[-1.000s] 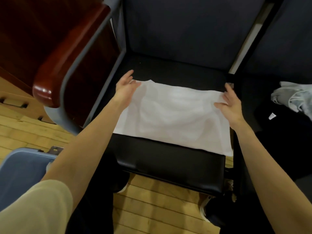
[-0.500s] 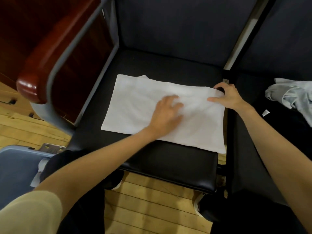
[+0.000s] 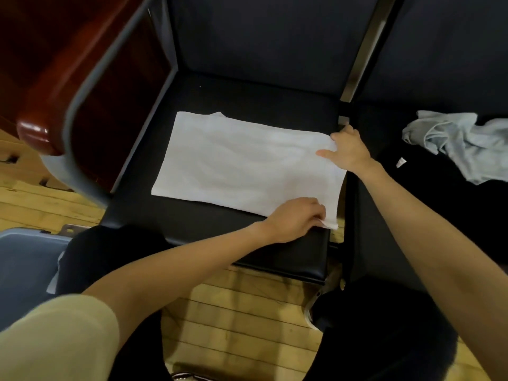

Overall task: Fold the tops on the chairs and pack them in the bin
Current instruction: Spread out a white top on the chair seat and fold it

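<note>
Left hand fingers pinch white top near corner; right hand grips far corner

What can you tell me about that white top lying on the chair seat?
The white top is thin, soft-looking fabric, already folded into a flat, wide rectangle with faint creases. It lies on the black seat, its long side running left to right, a small collar bump at its far left edge. The left hand pinches its near right corner, and the right hand grips its far right corner. Its right edge reaches the seat's side.
</note>
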